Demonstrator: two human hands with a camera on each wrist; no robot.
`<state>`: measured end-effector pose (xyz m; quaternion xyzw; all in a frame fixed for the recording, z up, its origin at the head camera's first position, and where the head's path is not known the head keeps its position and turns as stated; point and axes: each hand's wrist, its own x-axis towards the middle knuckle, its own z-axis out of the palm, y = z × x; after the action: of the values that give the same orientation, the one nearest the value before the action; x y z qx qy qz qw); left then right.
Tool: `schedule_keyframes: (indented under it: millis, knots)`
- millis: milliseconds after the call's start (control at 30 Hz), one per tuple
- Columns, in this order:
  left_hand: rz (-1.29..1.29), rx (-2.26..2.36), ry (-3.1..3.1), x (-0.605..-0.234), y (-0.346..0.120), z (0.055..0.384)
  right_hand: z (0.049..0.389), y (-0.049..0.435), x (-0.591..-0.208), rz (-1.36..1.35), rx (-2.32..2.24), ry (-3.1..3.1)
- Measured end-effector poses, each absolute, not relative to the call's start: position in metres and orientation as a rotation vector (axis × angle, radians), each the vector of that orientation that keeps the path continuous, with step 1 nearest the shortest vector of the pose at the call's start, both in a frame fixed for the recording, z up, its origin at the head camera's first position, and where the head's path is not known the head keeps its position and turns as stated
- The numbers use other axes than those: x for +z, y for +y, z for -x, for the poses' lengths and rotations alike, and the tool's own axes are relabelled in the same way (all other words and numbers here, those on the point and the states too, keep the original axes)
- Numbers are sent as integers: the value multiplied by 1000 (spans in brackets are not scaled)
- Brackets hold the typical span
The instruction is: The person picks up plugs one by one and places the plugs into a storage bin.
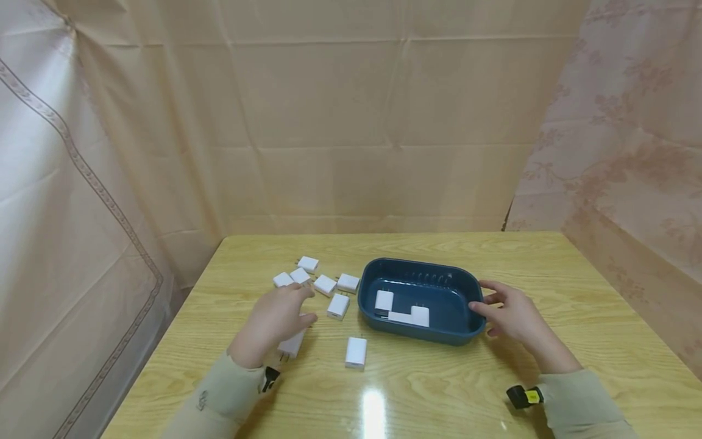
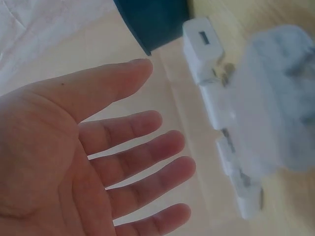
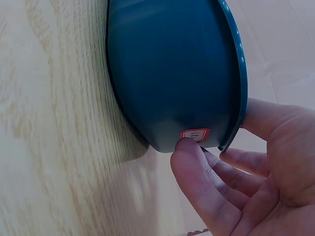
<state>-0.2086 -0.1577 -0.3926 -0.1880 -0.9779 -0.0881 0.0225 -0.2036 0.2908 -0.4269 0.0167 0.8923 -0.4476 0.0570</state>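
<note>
My left hand [image 1: 276, 318] hovers over the table's left side with its fingers extended and nothing in them. Just beyond and beneath it lie white plug adapters: one adapter [image 1: 292, 345] is partly covered by the hand, and a loose cluster, including one adapter [image 1: 325, 285], spreads behind. In the left wrist view, a blurred adapter [image 2: 275, 103] is close to the lens, apart from the fingers. My right hand [image 1: 515, 314] pinches the right rim of a dark blue plastic basin [image 1: 450, 299], thumb over the edge, fingers outside. Inside the basin are several adapters, one white adapter [image 1: 384, 300] at its left.
A single adapter [image 1: 356, 352] lies in front of the basin, near the table's front. The wooden table [image 1: 548, 274] ends at a beige cloth [image 1: 384, 122] behind. A small red-edged label [image 3: 195, 134] is on the basin's outer wall.
</note>
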Motion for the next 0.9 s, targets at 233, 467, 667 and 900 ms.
schedule_keyframes:
  millis: [233, 467, 667, 900]
  knots:
    - [565, -273, -3023, -399, -174, 207, 204, 290, -427, -46, -1357, 2704]
    - [535, -245, -3075, -404, -180, 208, 203, 292, -427, -37, -1344, 2715]
    - [540, -219, -3117, -409, -177, 211, 203, 292, -427, -43, -1347, 2710]
    - [569, -213, -3118, -414, -175, 213, 203, 292, -427, -41, -1355, 2709]
